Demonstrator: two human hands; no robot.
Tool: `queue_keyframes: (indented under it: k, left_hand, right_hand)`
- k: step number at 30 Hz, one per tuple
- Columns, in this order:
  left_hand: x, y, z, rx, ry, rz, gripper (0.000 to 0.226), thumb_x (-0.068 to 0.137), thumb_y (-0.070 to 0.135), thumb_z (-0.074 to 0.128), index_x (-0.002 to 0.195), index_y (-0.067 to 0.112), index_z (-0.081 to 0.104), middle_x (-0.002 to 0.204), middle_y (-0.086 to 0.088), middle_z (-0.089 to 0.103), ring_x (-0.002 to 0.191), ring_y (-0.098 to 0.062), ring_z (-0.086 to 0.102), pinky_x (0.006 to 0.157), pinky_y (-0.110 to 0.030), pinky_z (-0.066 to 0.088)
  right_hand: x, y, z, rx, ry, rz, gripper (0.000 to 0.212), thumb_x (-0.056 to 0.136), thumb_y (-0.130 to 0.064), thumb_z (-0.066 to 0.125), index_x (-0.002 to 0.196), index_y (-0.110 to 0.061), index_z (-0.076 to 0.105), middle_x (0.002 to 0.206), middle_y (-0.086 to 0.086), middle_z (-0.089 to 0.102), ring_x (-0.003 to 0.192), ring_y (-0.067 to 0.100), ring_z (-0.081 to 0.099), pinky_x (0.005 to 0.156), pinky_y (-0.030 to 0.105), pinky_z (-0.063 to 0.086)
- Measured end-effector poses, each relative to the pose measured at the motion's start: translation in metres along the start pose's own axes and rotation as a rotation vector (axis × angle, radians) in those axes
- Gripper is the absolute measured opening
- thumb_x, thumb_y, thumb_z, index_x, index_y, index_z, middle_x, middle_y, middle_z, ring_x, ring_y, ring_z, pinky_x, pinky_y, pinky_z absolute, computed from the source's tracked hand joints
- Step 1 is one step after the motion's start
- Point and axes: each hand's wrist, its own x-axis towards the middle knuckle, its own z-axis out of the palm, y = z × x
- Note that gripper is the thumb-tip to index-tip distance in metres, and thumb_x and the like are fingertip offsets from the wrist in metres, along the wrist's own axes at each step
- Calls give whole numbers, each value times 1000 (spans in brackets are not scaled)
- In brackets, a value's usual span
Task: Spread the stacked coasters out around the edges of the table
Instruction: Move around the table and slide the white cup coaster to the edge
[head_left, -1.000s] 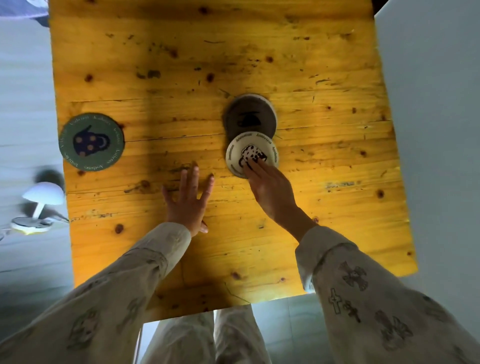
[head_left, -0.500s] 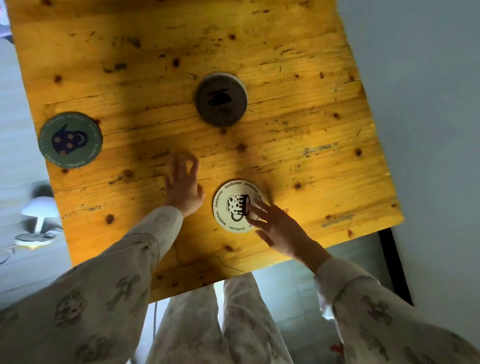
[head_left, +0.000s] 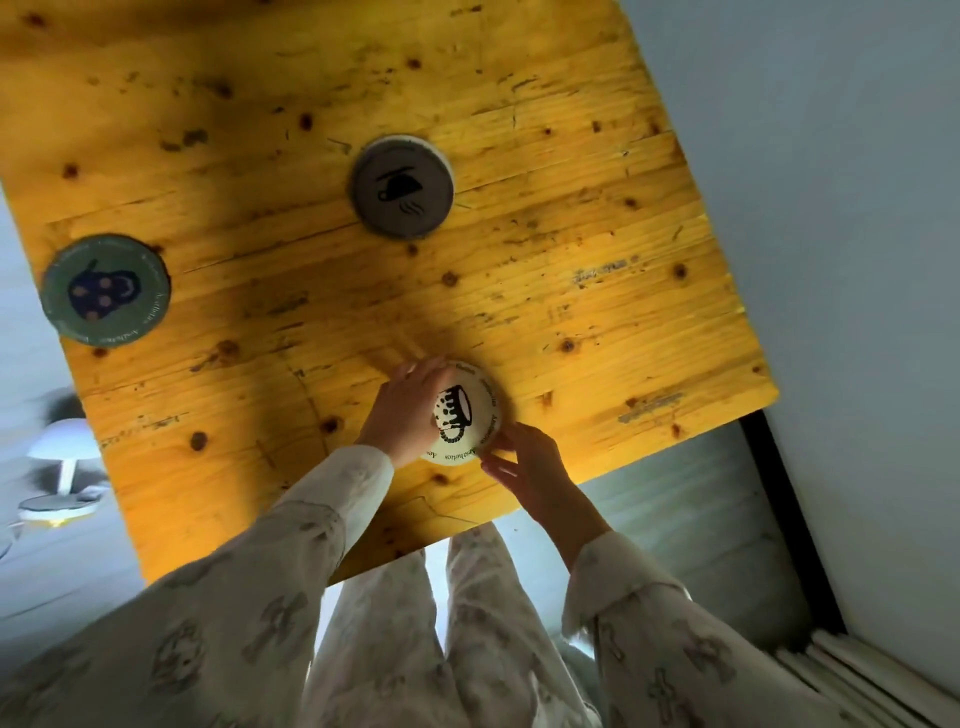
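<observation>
three coasters are seen on the wooden surface (head_left: 597, 208). the white coaster (head_left: 470, 410), near the near edge, is pinched between the left hand (head_left: 408, 413) and right hand (head_left: 535, 467), both grips closed on its rim. the green coaster (head_left: 106, 290) lies at the left edge, the grey coaster (head_left: 401, 187) mid-surface.

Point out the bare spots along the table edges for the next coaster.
Free: the right edge of the table, right of the grey coaster, and the near-left corner below the green coaster. Crowded: the near edge, where both hands touch the white coaster.

Three coasters: one white (head_left: 467, 410), one grey (head_left: 401, 187), one green (head_left: 106, 289). One wooden table (head_left: 571, 234). Two hands: left (head_left: 402, 410), right (head_left: 530, 467). One white lamp (head_left: 60, 467).
</observation>
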Motion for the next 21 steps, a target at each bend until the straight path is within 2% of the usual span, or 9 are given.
queue_keyframes:
  k: [3,6,7,9,11,14,17,19,21]
  left_hand:
    - [-20,-6,8,-138,69,-99,69,74,-14,44,135,17,32,146,-7,32,135,-28,24,112,-40,26]
    - [-43,-9,18,-303,154,-178,55,80,-10,48,130,10,39,134,-16,45,122,-30,43,103,-40,40]
    - [-51,-9,22,-350,176,-192,51,81,-9,48,129,9,42,130,-18,49,116,-30,49,98,-38,44]
    - [-62,-9,26,-416,209,-231,46,83,-9,47,126,7,44,127,-20,53,108,-28,56,87,-29,46]
    - [-62,-7,24,-469,222,-286,49,82,-11,45,128,8,42,130,-19,50,111,-28,54,86,-27,45]
    - [-46,0,14,-472,179,-271,58,82,-11,42,134,11,34,140,-15,40,128,-28,39,105,-40,38]
    - [-33,9,9,-447,60,-231,62,83,-8,38,139,15,26,147,-11,32,136,-26,24,112,-41,26]
    - [-33,12,10,-436,-4,-244,62,83,-6,37,139,17,24,146,-11,32,135,-27,22,111,-42,26]
    - [-37,11,13,-445,-17,-249,62,82,-7,38,138,17,27,143,-12,34,133,-29,23,110,-44,27]
  right_hand:
    - [1,-10,-3,54,30,-82,13,95,-4,42,97,-4,55,96,15,55,114,38,55,94,41,44]
    - [3,-24,-10,40,26,-187,24,95,-7,42,114,0,56,101,12,57,99,23,51,97,42,41]
    - [5,-28,-13,-14,35,-218,23,95,-9,44,111,-1,59,101,12,57,96,22,51,89,38,41]
    - [10,-32,-20,-183,102,-251,16,92,-12,47,86,-9,62,91,13,55,87,21,49,71,32,38]
    - [15,-30,-28,-390,147,-248,17,91,-19,46,81,-13,58,88,13,56,82,21,50,63,30,41]
    - [18,-14,-31,-476,100,-193,24,94,-24,41,81,-12,56,82,11,59,81,23,54,59,30,43]
    - [15,1,-22,-470,80,-209,23,95,-19,41,87,-7,60,78,16,58,75,26,52,64,37,42]
    - [13,7,-18,-509,85,-260,25,94,-16,40,102,-2,59,81,18,55,75,26,50,68,37,40]
    - [13,8,-18,-545,96,-298,27,95,-18,40,102,-1,59,86,15,54,79,25,50,71,37,41]
